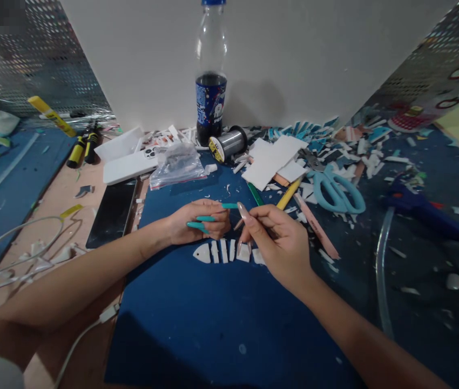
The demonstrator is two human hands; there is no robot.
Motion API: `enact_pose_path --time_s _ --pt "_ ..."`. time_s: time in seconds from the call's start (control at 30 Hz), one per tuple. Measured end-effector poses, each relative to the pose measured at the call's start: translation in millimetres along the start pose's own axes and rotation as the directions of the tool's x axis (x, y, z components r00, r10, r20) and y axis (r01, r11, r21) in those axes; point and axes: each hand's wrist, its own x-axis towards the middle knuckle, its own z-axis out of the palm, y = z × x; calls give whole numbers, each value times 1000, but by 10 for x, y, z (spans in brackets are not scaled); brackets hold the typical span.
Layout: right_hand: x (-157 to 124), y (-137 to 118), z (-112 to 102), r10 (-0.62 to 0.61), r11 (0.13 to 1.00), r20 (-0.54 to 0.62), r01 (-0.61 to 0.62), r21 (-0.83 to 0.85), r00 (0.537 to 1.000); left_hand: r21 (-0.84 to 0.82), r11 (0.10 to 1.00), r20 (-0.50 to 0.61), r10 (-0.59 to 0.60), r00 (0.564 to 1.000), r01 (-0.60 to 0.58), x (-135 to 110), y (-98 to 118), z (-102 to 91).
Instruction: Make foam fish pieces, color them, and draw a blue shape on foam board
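Note:
My left hand is closed in a pinch, its long teal nails showing. Close beside it, my right hand also pinches, thumb against fingers, with long pale nails. The fingertips of both hands nearly meet; anything between them is too small to make out. Just below them, a row of white cut pieces lies on the blue mat. At its left end is a rounded, pointed piece with a small hole. Narrow strips follow, then wider pieces, the rightmost partly covered by my right hand.
Behind the mat stand a cola bottle and a wire spool. Light-blue scissors, a pink cutter and white scraps lie right. A dark phone, plastic bag and yellow-black pliers lie left. A blue glue gun sits far right.

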Motion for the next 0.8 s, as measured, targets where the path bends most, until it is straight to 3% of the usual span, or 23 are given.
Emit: enact_pose_path --time_s 0.4,0.6,0.8 --pt "6 -21 -6 -11 1000 1 11 1 1000 84 996 -16 9 1000 -7 -4 -5 4" --pt "6 -28 -4 -19 1000 4 19 -12 1000 -292 956 36 -17 999 26 -8 -40 -6" --pt "9 -16 -3 -21 1000 3 21 -7 1000 -395 919 78 22 997 11 -2 -64 -21"
